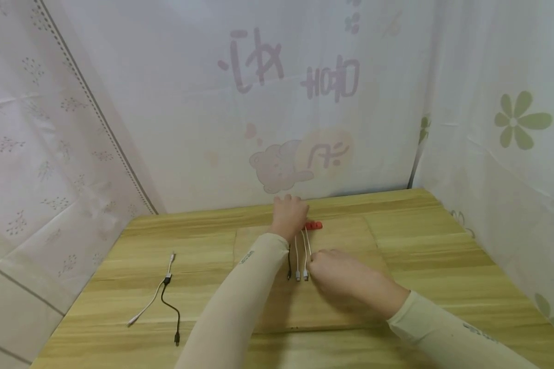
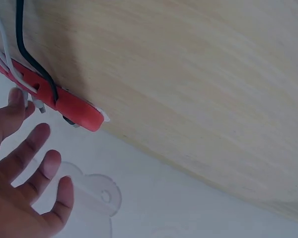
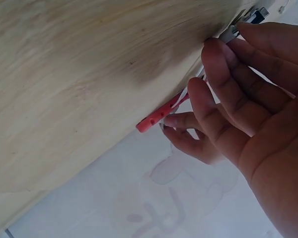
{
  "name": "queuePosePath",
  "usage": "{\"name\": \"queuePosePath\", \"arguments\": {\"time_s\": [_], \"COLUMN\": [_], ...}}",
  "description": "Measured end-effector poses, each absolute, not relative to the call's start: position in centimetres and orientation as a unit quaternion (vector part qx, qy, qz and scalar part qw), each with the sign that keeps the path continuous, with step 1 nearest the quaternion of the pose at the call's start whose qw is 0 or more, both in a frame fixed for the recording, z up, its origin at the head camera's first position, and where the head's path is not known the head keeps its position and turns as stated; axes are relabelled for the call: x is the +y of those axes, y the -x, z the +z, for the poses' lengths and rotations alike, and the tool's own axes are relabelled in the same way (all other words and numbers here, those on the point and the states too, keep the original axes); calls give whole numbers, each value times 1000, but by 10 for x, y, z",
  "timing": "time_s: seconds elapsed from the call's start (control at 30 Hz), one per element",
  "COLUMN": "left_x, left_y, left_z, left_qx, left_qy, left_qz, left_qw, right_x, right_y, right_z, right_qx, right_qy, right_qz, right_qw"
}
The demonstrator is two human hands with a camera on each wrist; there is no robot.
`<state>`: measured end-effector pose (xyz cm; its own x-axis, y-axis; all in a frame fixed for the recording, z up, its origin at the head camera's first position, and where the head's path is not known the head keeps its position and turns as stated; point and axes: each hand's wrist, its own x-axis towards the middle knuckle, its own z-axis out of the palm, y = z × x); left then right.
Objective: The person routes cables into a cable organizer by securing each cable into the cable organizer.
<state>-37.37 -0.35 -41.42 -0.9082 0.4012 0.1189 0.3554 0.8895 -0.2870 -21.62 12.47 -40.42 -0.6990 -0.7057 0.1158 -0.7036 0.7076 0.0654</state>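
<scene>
A red cable clip (image 1: 315, 225) with slots lies near the far edge of the table. A black cable (image 2: 24, 44) and several white cables (image 1: 297, 252) run from it toward me, plugs at the near ends. My left hand (image 1: 289, 215) is at the clip; its thumb and forefinger pinch a white cable end just behind it, the other fingers spread. My right hand (image 1: 334, 269) is nearer to me, right of the cables. Between thumb and fingertips it pinches the pale plug (image 3: 228, 34) of a white cable leading to the clip.
A splitter cable (image 1: 167, 279) with white and black branches lies on the left of the wooden table (image 1: 443, 287). A thin wooden board (image 1: 346, 318) lies under the cables and hands. Printed curtains (image 1: 189, 128) hang behind and at both sides.
</scene>
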Motion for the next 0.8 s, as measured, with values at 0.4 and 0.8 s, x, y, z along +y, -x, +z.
{"name": "queuePosePath", "arguments": {"time_s": [0.4,0.8], "left_x": [-9,-14], "left_y": [371,355], "left_z": [-420,-402], "left_qx": [-973,-976], "left_qy": [189,198], "left_qz": [128,74], "left_qw": [41,44], "right_x": [128,133], "right_y": [211,211], "right_z": [-402,-395], "right_qx": [-917,-933], "right_qy": [-388,-357], "right_qz": [-40,-1], "right_qw": [79,45]}}
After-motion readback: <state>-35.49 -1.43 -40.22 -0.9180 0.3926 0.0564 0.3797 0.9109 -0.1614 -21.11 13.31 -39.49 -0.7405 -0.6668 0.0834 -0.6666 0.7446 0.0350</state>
